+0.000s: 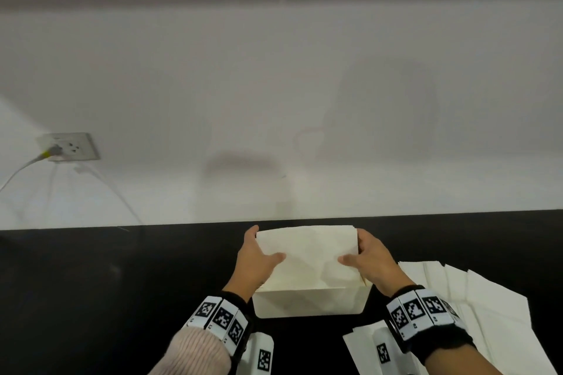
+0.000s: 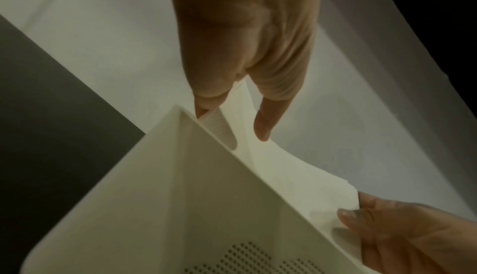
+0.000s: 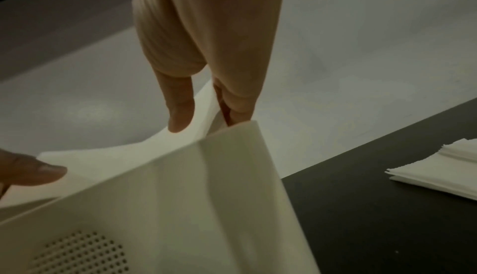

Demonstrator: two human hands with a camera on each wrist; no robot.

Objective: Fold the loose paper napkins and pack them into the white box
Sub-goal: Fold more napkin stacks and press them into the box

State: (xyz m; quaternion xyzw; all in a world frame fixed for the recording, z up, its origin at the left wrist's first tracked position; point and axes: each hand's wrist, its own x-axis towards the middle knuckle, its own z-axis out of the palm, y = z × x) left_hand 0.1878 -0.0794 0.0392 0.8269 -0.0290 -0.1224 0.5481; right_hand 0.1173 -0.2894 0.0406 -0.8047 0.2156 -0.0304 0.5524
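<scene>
**Spotter:** Over the white box (image 1: 309, 301), at the back edge of the black counter (image 1: 91, 283), you've got a folded stack of napkins (image 1: 307, 256) held up between both hands. Its lower edge is already down inside the box; the top part stands above the rim.

**Operator:** How's my grip?

**Spotter:** Your left hand (image 1: 256, 259) pinches the stack's left end, thumb on the near face, fingers behind. Your right hand (image 1: 370, 259) does the same on the right end. Both wrist views show the thumb in front and fingers tucked between paper and box wall.

**Operator:** What does the next move depend on?

**Spotter:** As I judge it, the stack's long axis. It runs left to right, matching the long side of the box, and the stack sits directly above the opening, leaning a little toward you. The hands are at opposite ends, neither nearer than the other, so it should go straight down evenly. Your fingers are wedged against the end walls, though, so you'll likely need to slip them out as it settles.

**Operator:** Anything left to fold?

**Spotter:** Yes. The loose napkins (image 1: 475, 298) lie spread on the counter to your right, nearer your right hand. More paper (image 1: 362, 344) shows beneath your right wrist.
</scene>
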